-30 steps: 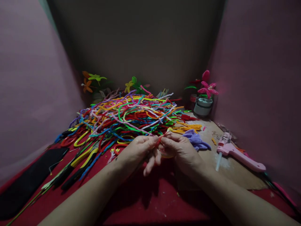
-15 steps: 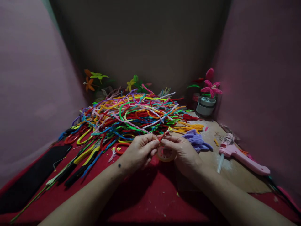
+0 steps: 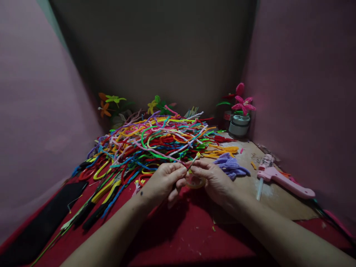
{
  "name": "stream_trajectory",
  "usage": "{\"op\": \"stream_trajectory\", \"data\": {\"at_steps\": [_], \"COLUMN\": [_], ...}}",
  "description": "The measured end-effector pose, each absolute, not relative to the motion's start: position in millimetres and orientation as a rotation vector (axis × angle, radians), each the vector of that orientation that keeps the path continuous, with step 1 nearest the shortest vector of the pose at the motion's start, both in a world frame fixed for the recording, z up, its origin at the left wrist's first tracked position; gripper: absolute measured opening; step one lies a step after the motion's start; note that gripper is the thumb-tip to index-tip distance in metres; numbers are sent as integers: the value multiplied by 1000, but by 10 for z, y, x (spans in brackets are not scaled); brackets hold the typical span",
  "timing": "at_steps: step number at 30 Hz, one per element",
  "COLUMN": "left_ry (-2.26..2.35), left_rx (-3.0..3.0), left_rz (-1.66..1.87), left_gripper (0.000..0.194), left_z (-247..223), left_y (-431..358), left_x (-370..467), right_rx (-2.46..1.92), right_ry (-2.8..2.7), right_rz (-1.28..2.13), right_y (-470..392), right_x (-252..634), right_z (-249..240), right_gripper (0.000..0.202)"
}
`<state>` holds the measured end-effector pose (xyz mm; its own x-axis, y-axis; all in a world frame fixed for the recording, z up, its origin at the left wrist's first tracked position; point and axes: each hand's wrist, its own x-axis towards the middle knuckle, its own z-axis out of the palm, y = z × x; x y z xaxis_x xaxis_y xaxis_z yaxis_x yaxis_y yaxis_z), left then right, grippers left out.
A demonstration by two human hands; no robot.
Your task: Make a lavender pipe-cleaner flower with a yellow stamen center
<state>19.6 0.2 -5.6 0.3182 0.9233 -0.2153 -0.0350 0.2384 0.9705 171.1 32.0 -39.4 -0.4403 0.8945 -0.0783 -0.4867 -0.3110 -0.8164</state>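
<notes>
In front of the pile, my left hand (image 3: 169, 180) and my right hand (image 3: 214, 178) meet, fingertips almost touching. Between them is a thin dark stem with a bunch of pale yellow-tipped flower stamens (image 3: 197, 156) slanting up to the right. Thumb and forefinger of each hand pinch around its lower part, which the fingers partly hide. The lower fingers of my left hand hang loosely curled. Just below the fingertips, partly covered by my right hand, is a roll of clear tape (image 3: 194, 182).
Behind lies a large heap of colourful pipe cleaners (image 3: 164, 137). Purple petals (image 3: 230, 165) and a pink glue gun (image 3: 283, 180) rest on a board (image 3: 278, 207) at right. Yellow-black pliers (image 3: 104, 202) lie left, beside a black strip (image 3: 44, 222). Finished flowers (image 3: 243, 105) stand at the back.
A red bit showed between my fingertips before; now the thin dark stem shows there. My left hand's lower fingers have loosened downward. The whole view has shifted slightly.
</notes>
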Motion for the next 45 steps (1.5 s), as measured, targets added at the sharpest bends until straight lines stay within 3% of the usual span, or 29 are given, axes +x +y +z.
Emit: {"op": "stream_trajectory", "data": {"at_steps": [11, 14, 19, 23, 26, 30, 35, 45], "left_ry": [550, 573, 937, 1561, 1821, 1949, 1996, 1652], "left_rx": [638, 700, 1140, 1778, 2197, 2473, 2661, 2842], "left_rz": [888, 899, 881, 983, 648, 97, -79, -419], "left_gripper": [4, 7, 29, 25, 14, 16, 20, 21], "left_z": [-228, -293, -289, -132, -74, -205, -336, -101], "left_y": [13, -21, -76, -60, -11, 50, 116, 239], "left_x": [254, 300, 311, -42, -401, -619, -584, -559], "right_rx": [-544, -580, -645, -845, -884, -910, -897, -911], "right_ry": [-738, -756, -879, -804, -802, -789, -787, -800], "right_rz": [2067, 2049, 2033, 1887, 1903, 1915, 1921, 1931], "right_y": [235, 209, 207, 223, 212, 190, 198, 224], "right_x": [1682, 1713, 1761, 1778, 1772, 1757, 1759, 1767], "right_z": [-405, -418, -418, -409, -403, -394, -411, -412], "right_gripper": [21, 18, 15, 18, 21, 23, 21, 14]}}
